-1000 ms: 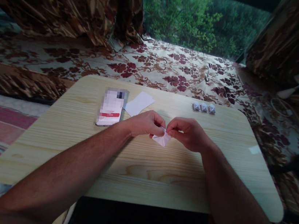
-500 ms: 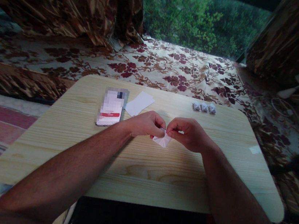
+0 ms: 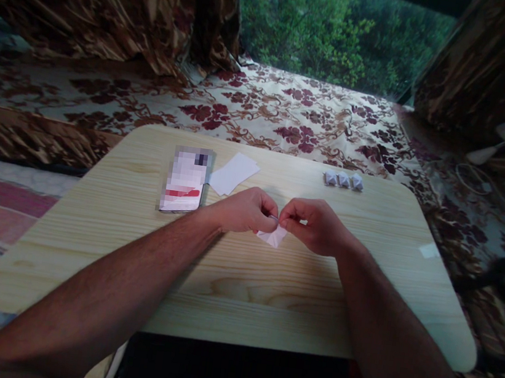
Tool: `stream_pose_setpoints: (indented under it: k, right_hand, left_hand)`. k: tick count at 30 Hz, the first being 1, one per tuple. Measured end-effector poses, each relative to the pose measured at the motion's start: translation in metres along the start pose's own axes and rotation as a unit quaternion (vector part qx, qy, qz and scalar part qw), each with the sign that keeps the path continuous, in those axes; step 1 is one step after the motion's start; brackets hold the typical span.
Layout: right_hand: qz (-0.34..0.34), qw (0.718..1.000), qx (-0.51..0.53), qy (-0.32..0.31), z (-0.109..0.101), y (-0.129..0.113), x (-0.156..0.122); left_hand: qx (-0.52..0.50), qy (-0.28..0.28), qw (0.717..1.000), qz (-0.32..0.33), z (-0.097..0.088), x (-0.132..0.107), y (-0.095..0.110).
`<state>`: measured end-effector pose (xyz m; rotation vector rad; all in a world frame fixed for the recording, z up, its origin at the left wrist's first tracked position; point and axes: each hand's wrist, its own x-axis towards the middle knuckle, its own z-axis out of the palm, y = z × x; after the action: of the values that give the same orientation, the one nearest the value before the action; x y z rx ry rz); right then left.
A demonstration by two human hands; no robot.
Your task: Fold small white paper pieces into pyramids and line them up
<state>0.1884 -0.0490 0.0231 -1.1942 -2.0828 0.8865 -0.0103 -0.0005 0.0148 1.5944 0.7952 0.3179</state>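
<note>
A small folded piece of white paper with crease lines is held over the middle of the table. My left hand pinches its upper left part between thumb and fingers. From the other side my right hand is closed on its top edge, thumb and forefinger together. The two hands' fingertips almost meet there and cover the paper's upper part. Beyond my left hand lie flat white paper sheets. Three small folded paper shapes sit in a row past my right hand.
A phone with a blurred screen lies left of the sheets. The pale wooden table has rounded corners. A whitish patch marks its right edge. Behind are a flower-patterned cloth, curtains and a window.
The view has shifted very slightly. The fingertips have moved a little on the paper's top edge; both hands keep their grip.
</note>
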Motion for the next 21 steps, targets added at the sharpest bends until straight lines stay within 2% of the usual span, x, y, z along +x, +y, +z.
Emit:
stream_pose_setpoints:
  k: [21]
  right_hand:
    - [0.036,0.998,0.051,0.029,0.0073,0.0061,0.0004]
  left_hand:
    - [-0.001,-0.001,1.0,0.0,0.001,0.0016,-0.0052]
